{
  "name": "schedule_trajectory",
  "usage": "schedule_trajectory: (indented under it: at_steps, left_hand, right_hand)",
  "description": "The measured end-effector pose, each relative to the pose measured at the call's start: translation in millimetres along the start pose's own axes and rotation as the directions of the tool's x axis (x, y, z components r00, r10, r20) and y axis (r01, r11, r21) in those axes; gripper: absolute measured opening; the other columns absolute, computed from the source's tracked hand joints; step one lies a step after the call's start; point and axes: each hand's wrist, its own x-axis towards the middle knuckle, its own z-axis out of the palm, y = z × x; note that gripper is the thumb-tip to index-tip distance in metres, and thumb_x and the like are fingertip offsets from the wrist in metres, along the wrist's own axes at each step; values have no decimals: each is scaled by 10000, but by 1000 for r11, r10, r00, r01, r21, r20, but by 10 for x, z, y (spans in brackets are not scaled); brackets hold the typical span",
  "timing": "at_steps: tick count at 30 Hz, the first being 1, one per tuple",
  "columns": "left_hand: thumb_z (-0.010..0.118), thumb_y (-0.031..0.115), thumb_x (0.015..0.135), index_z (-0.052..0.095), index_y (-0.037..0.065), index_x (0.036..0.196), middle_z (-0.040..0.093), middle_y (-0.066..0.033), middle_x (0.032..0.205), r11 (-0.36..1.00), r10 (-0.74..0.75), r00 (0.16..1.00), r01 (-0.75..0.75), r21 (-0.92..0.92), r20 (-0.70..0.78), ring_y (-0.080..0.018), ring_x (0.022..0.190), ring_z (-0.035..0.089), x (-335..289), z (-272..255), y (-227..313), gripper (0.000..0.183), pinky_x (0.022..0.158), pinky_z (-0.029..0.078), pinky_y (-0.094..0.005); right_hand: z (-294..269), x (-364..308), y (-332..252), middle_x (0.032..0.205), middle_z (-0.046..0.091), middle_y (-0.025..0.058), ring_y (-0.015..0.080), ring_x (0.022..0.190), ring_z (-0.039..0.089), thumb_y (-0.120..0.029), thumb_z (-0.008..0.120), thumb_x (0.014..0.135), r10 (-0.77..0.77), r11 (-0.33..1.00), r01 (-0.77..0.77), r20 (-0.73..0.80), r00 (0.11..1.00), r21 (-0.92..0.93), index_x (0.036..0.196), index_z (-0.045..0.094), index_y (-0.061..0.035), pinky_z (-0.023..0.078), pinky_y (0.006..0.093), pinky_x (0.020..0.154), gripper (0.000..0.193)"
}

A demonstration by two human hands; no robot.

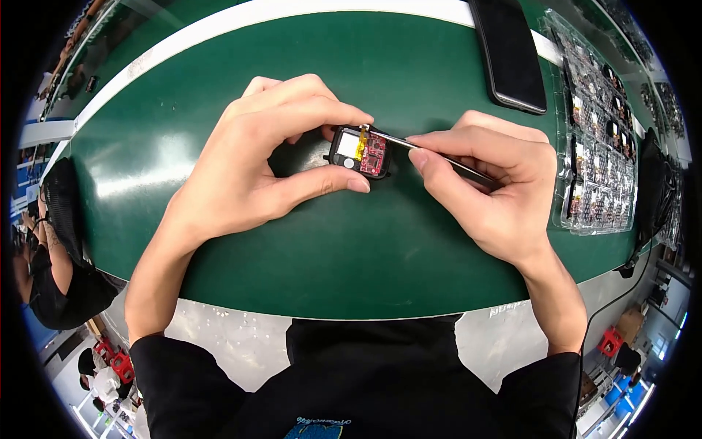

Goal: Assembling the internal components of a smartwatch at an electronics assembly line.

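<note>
My left hand (245, 150) grips a small black watch-like case (355, 171) between thumb and fingers, just above the green table. The case is uncovered, showing a red circuit board (374, 152), a silver-white battery-like block (346, 144) and yellow tape (360, 145) between them. From the right, my right hand (504, 179) pinches a pair of slim metal tweezers (461, 167). Their tip reaches the case's upper edge, close to my left index fingertip; whether it grips anything there is too small to tell.
A black phone (510, 58) lies at the back right of the green table (292, 271). Beyond my right hand, clear plastic trays (601, 208) hold several similar small electronic parts. A black bag-like thing (64, 212) stands at the left edge, near another person's arm (60, 252).
</note>
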Motion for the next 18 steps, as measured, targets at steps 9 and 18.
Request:
schedule_trajectory:
  at_steps: [9, 18]
  left_hand:
    - [1013, 217, 688, 850, 71, 1227, 729, -31, 957, 998, 3, 1000, -4, -64, -24, -179, 815, 534, 16, 21, -71, 581, 741, 392, -326]
    - [1012, 174, 672, 821, 43, 1253, 704, -29, 932, 998, -35, 999, 32, -61, -38, -163, 791, 496, 34, 29, -30, 626, 752, 400, -317]
  right_hand:
    - [30, 38, 29, 699, 644, 7, 22, 567, 506, 56, 819, 888, -95, 991, 101, 75, 993, -92, 1000, 850, 52, 314, 222, 514, 117]
    - [22, 28, 58, 679, 619, -3, 17, 557, 484, 69, 816, 873, -115, 986, 121, 51, 992, -118, 1020, 856, 41, 298, 230, 512, 156]
